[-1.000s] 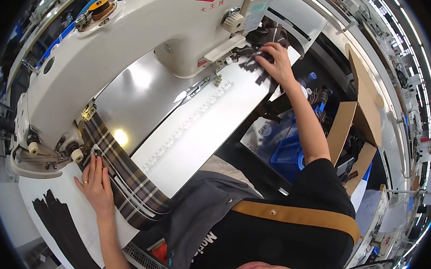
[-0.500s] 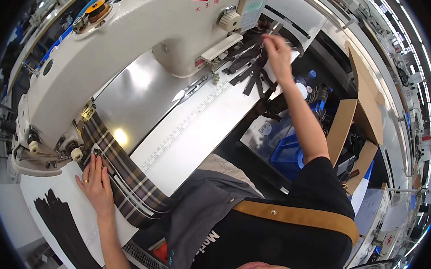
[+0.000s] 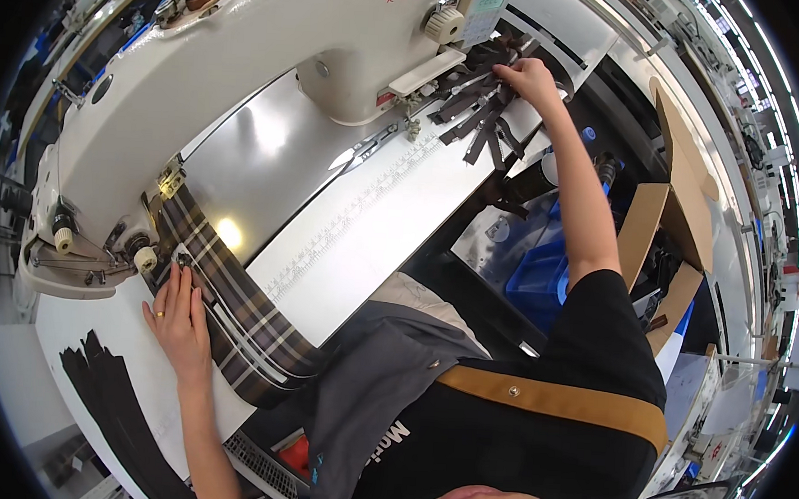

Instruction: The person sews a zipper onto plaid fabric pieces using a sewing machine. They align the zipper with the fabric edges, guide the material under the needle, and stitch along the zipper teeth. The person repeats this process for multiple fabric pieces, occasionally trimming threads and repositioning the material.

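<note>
My left hand point(image 3: 179, 321) lies flat, fingers spread, on a brown plaid fabric strip point(image 3: 234, 304) that runs under the needle end of a large white sewing machine point(image 3: 246, 70). My right hand point(image 3: 528, 78) reaches far out to a pile of several dark short strips point(image 3: 479, 118) at the right end of the white table point(image 3: 374, 221), its fingers pinching one of the strips beside the machine's base.
A bundle of black strips point(image 3: 111, 406) lies on the table left of my left forearm. A printed ruler scale runs along the table's middle. Below the table's right end sit a blue bin point(image 3: 538, 275) and an open cardboard box point(image 3: 667, 227).
My right hand lifted off the dark strips and came back down onto the pile, closer to the machine base. My left hand has stayed on the plaid fabric.
</note>
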`<state>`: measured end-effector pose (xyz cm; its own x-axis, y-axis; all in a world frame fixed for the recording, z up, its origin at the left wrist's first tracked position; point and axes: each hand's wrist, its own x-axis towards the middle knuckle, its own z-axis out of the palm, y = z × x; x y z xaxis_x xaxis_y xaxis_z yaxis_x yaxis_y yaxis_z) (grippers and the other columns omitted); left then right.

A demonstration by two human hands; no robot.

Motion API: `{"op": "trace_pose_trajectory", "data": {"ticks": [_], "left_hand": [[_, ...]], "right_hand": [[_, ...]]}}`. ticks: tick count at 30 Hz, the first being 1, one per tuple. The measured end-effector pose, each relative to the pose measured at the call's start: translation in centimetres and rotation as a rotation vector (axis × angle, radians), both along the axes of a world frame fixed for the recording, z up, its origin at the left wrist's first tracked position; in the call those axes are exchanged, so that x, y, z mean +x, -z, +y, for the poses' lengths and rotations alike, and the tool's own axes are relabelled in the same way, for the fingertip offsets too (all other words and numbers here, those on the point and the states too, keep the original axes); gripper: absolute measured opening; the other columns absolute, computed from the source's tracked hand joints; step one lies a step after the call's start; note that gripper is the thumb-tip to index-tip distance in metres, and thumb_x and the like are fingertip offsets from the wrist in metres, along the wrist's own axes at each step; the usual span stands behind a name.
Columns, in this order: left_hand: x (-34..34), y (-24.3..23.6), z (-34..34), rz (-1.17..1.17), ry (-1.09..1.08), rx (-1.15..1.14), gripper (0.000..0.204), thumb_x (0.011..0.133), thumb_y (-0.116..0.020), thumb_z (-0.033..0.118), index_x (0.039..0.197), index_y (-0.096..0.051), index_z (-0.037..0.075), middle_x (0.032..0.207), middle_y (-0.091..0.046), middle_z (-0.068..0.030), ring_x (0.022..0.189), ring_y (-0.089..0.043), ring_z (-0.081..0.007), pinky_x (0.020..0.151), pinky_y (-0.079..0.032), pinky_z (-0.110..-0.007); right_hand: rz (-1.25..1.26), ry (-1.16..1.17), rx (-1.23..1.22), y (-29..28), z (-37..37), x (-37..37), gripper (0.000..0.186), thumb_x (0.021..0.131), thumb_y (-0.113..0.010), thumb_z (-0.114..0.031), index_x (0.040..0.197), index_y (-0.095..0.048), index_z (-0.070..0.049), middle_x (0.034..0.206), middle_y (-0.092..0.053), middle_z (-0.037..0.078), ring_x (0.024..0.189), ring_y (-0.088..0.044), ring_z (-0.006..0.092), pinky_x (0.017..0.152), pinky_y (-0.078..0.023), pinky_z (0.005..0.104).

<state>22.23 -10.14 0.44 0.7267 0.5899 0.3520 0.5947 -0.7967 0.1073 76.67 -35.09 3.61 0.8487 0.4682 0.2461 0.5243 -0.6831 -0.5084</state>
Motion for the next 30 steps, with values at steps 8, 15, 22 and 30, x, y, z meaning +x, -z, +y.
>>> {"op": "trace_pose_trajectory", "data": {"ticks": [8, 15, 22, 30], "left_hand": [[0.1, 0.1, 0.1, -0.012, 0.007, 0.007, 0.031, 0.094, -0.052, 0.019, 0.122, -0.06, 0.01, 0.13, -0.055, -0.0011, 0.116, -0.05, -0.0197, 0.108, -0.019, -0.053], [4.7, -4.5, -7.2, -0.39, 0.402, -0.579, 0.045, 0.077, -0.071, 0.01, 0.119, -0.059, -0.001, 0.115, -0.062, -0.0152, 0.108, -0.058, -0.0268, 0.102, -0.035, -0.04], [6.5, -5.5, -10.3, -0.369, 0.381, -0.531, 0.035, 0.084, -0.062, 0.006, 0.118, -0.056, -0.004, 0.084, -0.063, -0.0163, 0.07, -0.063, -0.0271, 0.063, -0.051, -0.031], [0.4, -4.9, -13.6, -0.731, 0.088, -1.798, 0.02, 0.089, -0.057, 0.005, 0.104, -0.061, -0.007, 0.082, -0.066, -0.0089, 0.076, -0.062, -0.0127, 0.073, -0.049, -0.025]], "right_hand": [[0.79, -0.169, 0.967, -2.4, -1.8, -1.5, 0.025, 0.084, -0.052, -0.019, 0.093, -0.057, 0.005, 0.093, -0.067, 0.013, 0.083, -0.065, 0.022, 0.074, -0.052, 0.0319], [1.118, -0.763, 0.953, -1.0, 0.6, -20.9, 0.005, 0.076, -0.065, -0.008, 0.078, -0.062, -0.004, 0.105, -0.064, 0.019, 0.094, -0.063, 0.0257, 0.086, -0.047, 0.0343], [0.887, -0.837, 0.772, 0.5, 5.0, -35.4, 0.02, 0.083, -0.066, -0.005, 0.103, -0.064, -0.002, 0.094, -0.054, 0.003, 0.093, -0.053, 0.0143, 0.089, -0.04, 0.0269], [1.792, -0.765, 1.017, -0.9, 10.0, -34.6, 0.03, 0.094, -0.051, -0.007, 0.123, -0.054, -0.002, 0.111, -0.062, 0.017, 0.087, -0.067, 0.0214, 0.076, -0.057, 0.0288]]}}
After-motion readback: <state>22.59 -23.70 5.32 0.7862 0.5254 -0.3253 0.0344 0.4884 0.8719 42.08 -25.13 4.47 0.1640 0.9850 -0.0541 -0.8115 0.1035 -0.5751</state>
